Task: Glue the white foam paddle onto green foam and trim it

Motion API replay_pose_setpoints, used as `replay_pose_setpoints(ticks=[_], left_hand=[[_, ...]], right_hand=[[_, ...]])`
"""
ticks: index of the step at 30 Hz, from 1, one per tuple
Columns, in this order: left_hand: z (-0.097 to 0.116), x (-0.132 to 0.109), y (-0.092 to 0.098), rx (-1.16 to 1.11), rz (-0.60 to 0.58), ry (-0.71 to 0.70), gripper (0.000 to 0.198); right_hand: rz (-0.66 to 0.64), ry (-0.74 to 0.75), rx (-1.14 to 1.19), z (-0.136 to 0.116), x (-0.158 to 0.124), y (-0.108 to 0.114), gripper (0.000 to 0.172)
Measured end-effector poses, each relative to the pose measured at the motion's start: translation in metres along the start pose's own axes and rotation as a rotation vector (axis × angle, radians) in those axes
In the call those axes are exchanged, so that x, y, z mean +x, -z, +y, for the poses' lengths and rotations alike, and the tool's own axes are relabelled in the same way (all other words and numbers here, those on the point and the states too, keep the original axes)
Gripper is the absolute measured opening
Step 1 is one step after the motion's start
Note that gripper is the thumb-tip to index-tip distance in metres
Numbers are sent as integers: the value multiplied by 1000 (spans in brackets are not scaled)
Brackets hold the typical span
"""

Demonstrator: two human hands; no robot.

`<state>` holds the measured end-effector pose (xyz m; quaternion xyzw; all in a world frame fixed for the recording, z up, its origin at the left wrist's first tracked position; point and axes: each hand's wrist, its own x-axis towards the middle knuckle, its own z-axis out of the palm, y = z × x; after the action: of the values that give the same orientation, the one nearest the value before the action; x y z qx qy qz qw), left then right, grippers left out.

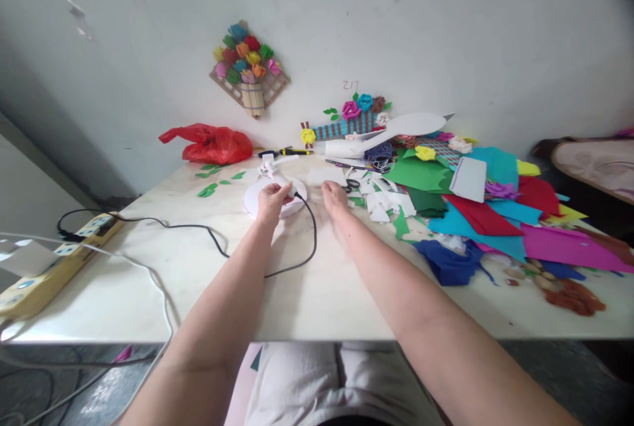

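My left hand (273, 201) is closed around a white corded tool, which looks like a hot glue gun (292, 191). A black cord runs out of its near end. Under that hand lies a white round disc (253, 196), flat on the table. Just beyond the disc are white curled pieces (270, 166), partly overlapping it. My right hand (334, 196) rests on its side on the table, fingers stretched out. Its fingertips are at the near edge of a flat white card (327, 177); whether they grip it is hard to see. Black-handled scissors (352, 184) lie just right of it.
A yellow power strip (59, 267) with cables occupies the left edge. A red plastic bag (218, 144) and green paper leaves (208, 189) sit at back left. Coloured sheets (475, 214) and white scraps (381, 195) pile on the right. Paper flowers (245, 56) hang on the wall.
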<state>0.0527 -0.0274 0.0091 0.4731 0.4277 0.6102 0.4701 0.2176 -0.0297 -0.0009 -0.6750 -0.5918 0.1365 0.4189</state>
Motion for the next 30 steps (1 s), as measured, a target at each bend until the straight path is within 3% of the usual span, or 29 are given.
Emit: replay_pose_setpoints(ticks=[14,22,26,30], left_hand=[[3,-6,-5,76,-110,-9,41],[0,-5,-6,147,-124,-12,39],[1,-6,-6,161,-113,-9,39],[1,-7,-5,168,-110,-17,39]], right_hand=[[199,115,-78,2,1,0,43],[254,-69,-165,30,18,18,44],[268,37,-258,29,17,24,41],[145,183,-433,18,9,21,39]])
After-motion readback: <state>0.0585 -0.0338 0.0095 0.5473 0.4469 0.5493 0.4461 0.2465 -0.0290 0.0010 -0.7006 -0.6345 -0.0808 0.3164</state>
